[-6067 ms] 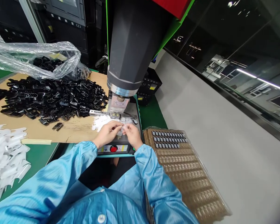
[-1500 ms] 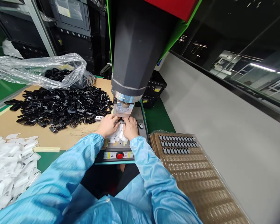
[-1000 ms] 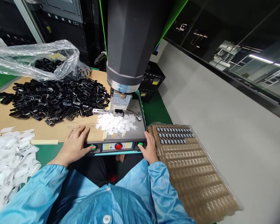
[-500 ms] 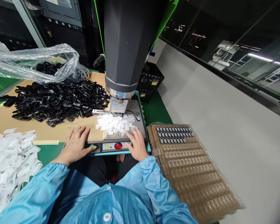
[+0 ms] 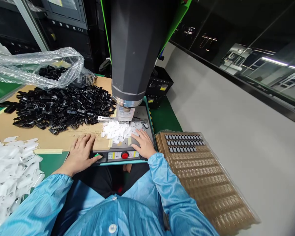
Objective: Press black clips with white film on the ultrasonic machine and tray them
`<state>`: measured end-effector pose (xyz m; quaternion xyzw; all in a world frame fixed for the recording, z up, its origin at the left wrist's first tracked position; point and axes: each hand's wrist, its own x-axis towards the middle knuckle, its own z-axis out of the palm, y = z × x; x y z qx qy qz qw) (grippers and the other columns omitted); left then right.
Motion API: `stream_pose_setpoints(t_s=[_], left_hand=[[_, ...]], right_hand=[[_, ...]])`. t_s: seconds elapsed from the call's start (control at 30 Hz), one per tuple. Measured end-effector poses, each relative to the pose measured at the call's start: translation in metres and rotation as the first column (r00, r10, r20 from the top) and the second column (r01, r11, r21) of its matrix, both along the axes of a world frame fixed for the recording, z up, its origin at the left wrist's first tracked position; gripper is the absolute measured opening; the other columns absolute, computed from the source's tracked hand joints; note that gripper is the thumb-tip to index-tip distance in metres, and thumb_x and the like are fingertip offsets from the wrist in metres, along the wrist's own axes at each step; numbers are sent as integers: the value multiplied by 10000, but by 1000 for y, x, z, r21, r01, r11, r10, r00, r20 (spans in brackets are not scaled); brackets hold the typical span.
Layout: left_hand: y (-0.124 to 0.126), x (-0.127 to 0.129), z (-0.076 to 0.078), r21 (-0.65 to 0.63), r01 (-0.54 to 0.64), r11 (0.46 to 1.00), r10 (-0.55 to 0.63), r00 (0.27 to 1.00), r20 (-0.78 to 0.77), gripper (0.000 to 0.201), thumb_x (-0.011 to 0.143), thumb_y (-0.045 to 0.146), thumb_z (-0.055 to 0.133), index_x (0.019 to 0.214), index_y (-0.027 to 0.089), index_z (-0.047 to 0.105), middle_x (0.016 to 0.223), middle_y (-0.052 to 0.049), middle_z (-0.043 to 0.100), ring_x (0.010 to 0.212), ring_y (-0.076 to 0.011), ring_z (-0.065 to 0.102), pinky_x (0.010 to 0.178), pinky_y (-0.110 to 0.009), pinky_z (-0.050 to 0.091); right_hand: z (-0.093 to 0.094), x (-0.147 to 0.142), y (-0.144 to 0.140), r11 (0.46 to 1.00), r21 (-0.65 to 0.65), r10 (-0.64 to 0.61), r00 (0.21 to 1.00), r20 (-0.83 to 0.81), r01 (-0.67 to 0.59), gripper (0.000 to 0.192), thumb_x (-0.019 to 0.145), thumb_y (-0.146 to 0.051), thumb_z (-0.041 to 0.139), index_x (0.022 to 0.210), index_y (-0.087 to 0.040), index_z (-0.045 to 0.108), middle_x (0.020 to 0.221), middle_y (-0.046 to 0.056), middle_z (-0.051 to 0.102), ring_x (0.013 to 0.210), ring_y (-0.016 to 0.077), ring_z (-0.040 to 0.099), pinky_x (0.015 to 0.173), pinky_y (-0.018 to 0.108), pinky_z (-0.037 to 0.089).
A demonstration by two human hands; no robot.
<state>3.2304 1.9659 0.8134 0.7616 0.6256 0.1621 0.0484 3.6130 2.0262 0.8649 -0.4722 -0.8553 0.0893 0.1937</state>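
Left hand [image 5: 80, 153] flat, palm down, fingers spread, thumb tip at the green button [image 5: 97, 155], right hand [image 5: 143, 145] palm down beyond and right of that button, fingers loosely extended, both forearms in blue sleeves, elbows bent

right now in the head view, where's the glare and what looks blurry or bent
Head view: glare streaks on the clear plastic bag and bright light reflections in the dark glass panel at right; the brown tray smears toward its near corner; straight edges bow at the frame borders, a wide-angle effect; the left hand, right hand and white parts at centre stay sharp.
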Motion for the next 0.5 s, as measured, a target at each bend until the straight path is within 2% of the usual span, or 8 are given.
stream_pose_setpoints(t_s=[0.17, 0.3, 0.4, 0.5], left_hand=[[1, -2, 6, -15, 5, 1000, -5, 1000, 29, 917, 915, 724, 540, 1652, 194, 410, 1689, -214, 422, 1635, -404, 286, 1350, -627, 160], [7, 4, 19, -9, -16, 1000, 16, 996, 86, 805, 944, 728, 524, 1571, 223, 509, 1657, -179, 460, 1597, -388, 354, 1325, -611, 261], [23, 16, 36, 12, -39, 999, 37, 986, 162, 758, 956, 722, 535, 1507, 201, 565, 1611, -185, 500, 1524, -390, 450, 1270, -574, 378], [53, 35, 54, 68, -3, 998, -14, 967, 253, 713, 966, 685, 569, 1476, 186, 575, 1540, -178, 570, 1449, -364, 528, 1241, -522, 425]], right_hand=[[-6, 9, 0, 996, 72, -46, 981, -187, 60, 304, 1024, -352, 646, 1287, -252, 758, 1491, 117, 637, 1514, 308, 484, 1251, 557, 440], [-8, 12, -1, 979, 123, -120, 947, -299, 163, 240, 1040, -325, 584, 1176, -225, 755, 1348, 129, 691, 1403, 292, 568, 1208, 520, 477], [-3, 9, 10, 972, 112, -155, 926, -345, 205, 234, 1025, -277, 571, 1186, -220, 732, 1322, 130, 713, 1362, 287, 595, 1200, 513, 481], [5, 0, 34, 969, 12, -225, 903, -367, 247, 348, 969, -235, 636, 1314, -218, 675, 1339, 121, 728, 1331, 292, 621, 1174, 502, 505]])
